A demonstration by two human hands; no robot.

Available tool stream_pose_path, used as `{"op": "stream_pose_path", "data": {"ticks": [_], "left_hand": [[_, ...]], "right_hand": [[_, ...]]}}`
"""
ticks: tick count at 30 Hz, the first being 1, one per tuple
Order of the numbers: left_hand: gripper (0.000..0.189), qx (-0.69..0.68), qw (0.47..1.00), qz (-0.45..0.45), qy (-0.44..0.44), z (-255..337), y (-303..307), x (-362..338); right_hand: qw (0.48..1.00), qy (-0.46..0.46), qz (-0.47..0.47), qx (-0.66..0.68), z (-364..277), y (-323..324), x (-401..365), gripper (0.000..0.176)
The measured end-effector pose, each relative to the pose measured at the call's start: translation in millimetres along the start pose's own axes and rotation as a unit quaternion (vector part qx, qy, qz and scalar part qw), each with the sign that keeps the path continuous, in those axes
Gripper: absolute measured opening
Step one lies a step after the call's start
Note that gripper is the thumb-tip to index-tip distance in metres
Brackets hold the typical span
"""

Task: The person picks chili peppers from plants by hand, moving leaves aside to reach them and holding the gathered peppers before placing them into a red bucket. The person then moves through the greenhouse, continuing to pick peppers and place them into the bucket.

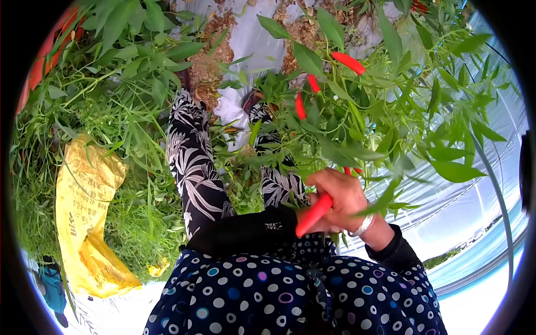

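Note:
My right hand, with a pale band at the wrist, is closed around a long red pepper that points down and to the left. Just beneath it, close against the pepper, is my left hand, coming from the black sleeve. It is mostly covered, so its fingers cannot be made out. Leaves of a pepper plant surround the right hand from above. More red peppers hang on that plant, one near the top and another further down.
A yellow sack lies in the grass on the left. Leafy plants grow at the upper left, beside silvery ground sheeting. My patterned trouser legs stand between the plants. A thin curved pole rises at the right.

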State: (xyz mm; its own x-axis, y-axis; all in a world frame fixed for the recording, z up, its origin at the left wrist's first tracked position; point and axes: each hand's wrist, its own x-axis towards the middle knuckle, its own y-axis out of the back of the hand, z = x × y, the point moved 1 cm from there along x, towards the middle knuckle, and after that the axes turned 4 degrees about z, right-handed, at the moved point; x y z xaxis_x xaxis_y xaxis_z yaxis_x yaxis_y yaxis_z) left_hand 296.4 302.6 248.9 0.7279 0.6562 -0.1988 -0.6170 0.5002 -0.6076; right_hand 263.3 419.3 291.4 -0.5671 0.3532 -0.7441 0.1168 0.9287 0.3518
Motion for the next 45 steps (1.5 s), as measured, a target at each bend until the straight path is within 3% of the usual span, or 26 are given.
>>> {"op": "stream_pose_path", "data": {"ticks": [3, 4, 5, 7, 9, 11, 12, 16, 18, 19, 21, 22, 24, 31, 35, 36, 37, 39, 41, 43, 45], "left_hand": [[0.038, 0.006, 0.999, -0.050, 0.014, 1, 6, 3], [0.055, -0.018, 0.997, -0.070, 0.026, -17, -4, 3], [0.073, -0.025, 0.996, -0.077, 0.033, -13, 11, -6], [0.086, -0.052, 0.991, -0.119, 0.029, -22, 21, -16], [0.084, -0.064, 0.993, -0.101, 0.019, -38, 17, -16], [0.084, -0.037, 0.995, -0.095, -0.006, -41, 22, -16], [0.082, -0.031, 0.994, -0.104, -0.008, -40, 24, -13], [0.078, -0.034, 0.986, -0.165, 0.011, -35, 41, -12], [0.077, -0.042, 0.986, -0.160, 0.003, -35, 45, -13], [0.077, -0.048, 0.986, -0.159, -0.007, -34, 47, -14], [0.077, -0.045, 0.985, -0.166, -0.002, -31, 53, -15], [0.078, -0.043, 0.984, -0.172, 0.002, -29, 55, -15], [0.080, -0.042, 0.986, -0.163, -0.009, -35, 47, -14], [0.082, -0.063, 0.985, -0.159, -0.006, -40, 48, -9], [0.076, -0.012, 0.991, -0.114, -0.069, -44, 39, -9], [0.075, -0.005, 0.991, -0.039, -0.130, -50, 30, -10], [0.075, -0.006, 0.990, -0.042, -0.132, -55, 18, -7], [0.071, -0.005, 0.991, -0.082, -0.107, -56, 17, -5], [0.072, -0.033, 0.982, -0.184, -0.009, -40, 46, -11], [0.073, -0.019, 0.985, -0.169, -0.024, -32, 58, -16], [0.061, -0.026, 0.982, -0.188, 0.010, -28, 66, -17]], "right_hand": [[0.989, -0.047, 0.077, -0.113, 35, -15, 74, 0.016], [0.983, -0.040, 0.094, -0.154, 58, -17, 109, 0.016], [0.965, -0.109, 0.049, -0.232, 77, -18, 142, 0.016], [0.919, -0.188, -0.070, -0.341, 132, -20, 195, 0.023], [0.896, -0.212, -0.119, -0.371, 150, -23, 211, 0.026], [0.847, -0.268, -0.226, -0.400, 154, -26, 214, 0.027], [0.841, -0.312, -0.223, -0.383, 155, -27, 212, 0.027], [0.847, -0.303, -0.212, -0.382, 175, -27, 204, 0.028], [0.840, -0.258, -0.312, -0.360, 176, -24, 202, 0.030], [0.840, -0.258, -0.313, -0.360, 175, -21, 197, 0.030], [0.913, -0.225, -0.202, -0.273, 167, -15, 183, 0.031], [0.913, -0.226, -0.202, -0.273, 158, -14, 175, 0.031], [0.952, -0.173, -0.113, -0.224, 138, -8, 158, 0.025], [0.974, -0.014, -0.034, -0.222, 94, -5, 157, 0.025], [0.985, -0.018, -0.093, -0.142, 42, -15, 148, 0.022], [0.987, -0.020, -0.121, -0.107, 25, -25, 140, 0.022], [0.992, -0.025, -0.108, -0.054, 17, -33, 134, 0.026], [0.993, -0.042, -0.056, -0.094, 24, -42, 140, 0.025], [0.979, -0.064, -0.045, -0.190, 52, -39, 167, 0.026], [0.946, -0.137, -0.084, -0.283, 92, -33, 199, 0.028], [0.903, -0.194, -0.177, -0.340, 135, -34, 218, 0.032]]}}
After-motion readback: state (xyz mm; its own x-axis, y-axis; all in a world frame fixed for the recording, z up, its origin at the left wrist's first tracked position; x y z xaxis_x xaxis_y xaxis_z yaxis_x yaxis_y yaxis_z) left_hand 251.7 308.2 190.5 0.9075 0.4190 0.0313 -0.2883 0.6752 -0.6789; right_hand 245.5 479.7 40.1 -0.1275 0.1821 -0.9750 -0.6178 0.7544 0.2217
